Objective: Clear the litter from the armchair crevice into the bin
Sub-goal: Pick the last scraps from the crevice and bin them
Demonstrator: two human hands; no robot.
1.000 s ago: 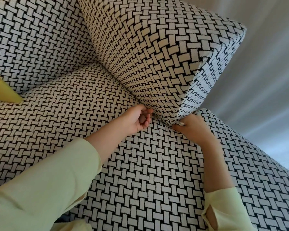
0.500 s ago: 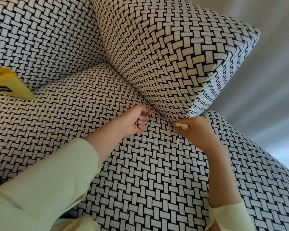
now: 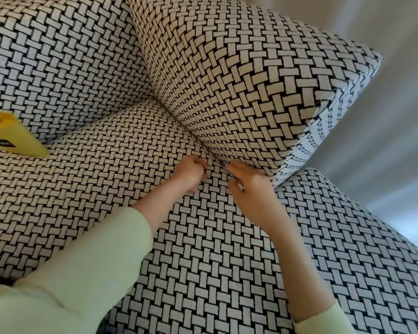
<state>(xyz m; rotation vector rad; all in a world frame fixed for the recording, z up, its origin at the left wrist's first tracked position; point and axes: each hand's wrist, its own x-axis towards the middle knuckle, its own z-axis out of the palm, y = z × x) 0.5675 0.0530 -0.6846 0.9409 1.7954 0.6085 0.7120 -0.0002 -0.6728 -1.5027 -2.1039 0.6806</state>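
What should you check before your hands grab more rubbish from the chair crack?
1. Right hand at the crevice: ok, straight fingers reach the seam.
2. Left hand clear of it: ok, curled on the seat cushion beside it.
3. Left hand empty: cannot tell, the fist hides its palm.
4. Litter spotted: cannot tell; only a pale sliver by the right thumb.
5. Bin ready: cannot tell, none in view.

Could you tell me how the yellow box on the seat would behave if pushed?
The yellow box looks flat-sided and lies on a face, so it would likely slide, not roll. The woven seat looks rough, so it may drag. Weight is unclear.
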